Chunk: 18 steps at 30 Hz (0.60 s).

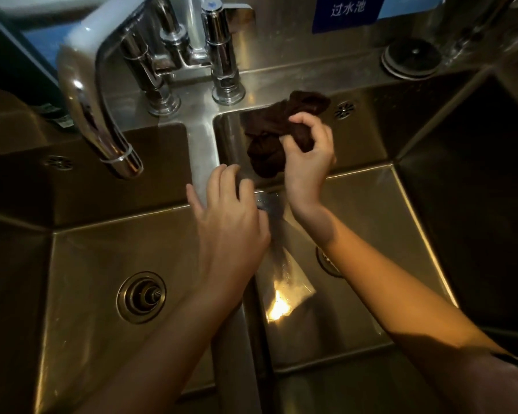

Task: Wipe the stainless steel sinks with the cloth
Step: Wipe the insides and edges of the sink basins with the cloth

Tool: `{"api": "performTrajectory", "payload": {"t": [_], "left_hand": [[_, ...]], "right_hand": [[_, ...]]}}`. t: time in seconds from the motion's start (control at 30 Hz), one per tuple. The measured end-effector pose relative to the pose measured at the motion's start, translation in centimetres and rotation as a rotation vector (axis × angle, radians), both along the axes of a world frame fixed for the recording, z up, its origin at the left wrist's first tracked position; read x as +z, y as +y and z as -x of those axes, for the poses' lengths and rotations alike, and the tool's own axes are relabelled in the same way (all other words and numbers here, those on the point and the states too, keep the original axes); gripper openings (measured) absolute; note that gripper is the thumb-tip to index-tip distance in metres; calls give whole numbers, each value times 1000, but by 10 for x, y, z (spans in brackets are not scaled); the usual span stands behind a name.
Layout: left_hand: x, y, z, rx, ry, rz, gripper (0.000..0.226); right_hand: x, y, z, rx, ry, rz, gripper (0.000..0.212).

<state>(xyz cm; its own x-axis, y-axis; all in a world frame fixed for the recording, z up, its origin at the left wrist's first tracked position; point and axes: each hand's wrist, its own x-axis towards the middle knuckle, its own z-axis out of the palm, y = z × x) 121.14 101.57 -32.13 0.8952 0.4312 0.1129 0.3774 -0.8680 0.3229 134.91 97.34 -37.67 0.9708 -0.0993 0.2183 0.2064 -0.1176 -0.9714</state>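
Two stainless steel sinks lie below me: the left sink [102, 252] and the right sink [359, 222], split by a narrow steel divider [202, 150]. A dark brown cloth [266, 144] is bunched against the back wall of the right sink, near its upper left corner. My right hand [307, 156] is shut on the cloth. My left hand [231, 216] rests flat on the divider with its fingers spread, holding nothing.
A chrome tap [93, 94] arches over the left sink, with its valves [222, 55] on the back ledge. The left sink's drain [141, 297] shows. A black round plug [411, 56] lies on the ledge at the right. Another basin [476, 174] adjoins at the far right.
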Motion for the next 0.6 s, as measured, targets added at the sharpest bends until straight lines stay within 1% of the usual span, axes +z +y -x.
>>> {"api": "performTrajectory", "payload": {"t": [0.1,0.17,0.27,0.33,0.4,0.5,0.6], "left_hand": [[1,0,0,6,-1,9,29],[1,0,0,7,-1,8,28],[0,-1,0,5,3,3,27],[-1,-1,0,5,6,1,27],[-1,0,-1,2,5,-4,26],[0,0,0,-11,7,-3,25],[1,0,0,-18,11,-6,24]], "right_hand": [[-41,-1,0,67,151,115,30],[-75,-2,-3,70,269,206,29],[-120,-7,-7,107,382,388,29],[-139,-9,-11,124,429,463,30],[-146,-7,-12,102,439,465,30],[-140,-7,-13,58,433,417,31],[-117,-14,-15,-3,341,321,30]]}}
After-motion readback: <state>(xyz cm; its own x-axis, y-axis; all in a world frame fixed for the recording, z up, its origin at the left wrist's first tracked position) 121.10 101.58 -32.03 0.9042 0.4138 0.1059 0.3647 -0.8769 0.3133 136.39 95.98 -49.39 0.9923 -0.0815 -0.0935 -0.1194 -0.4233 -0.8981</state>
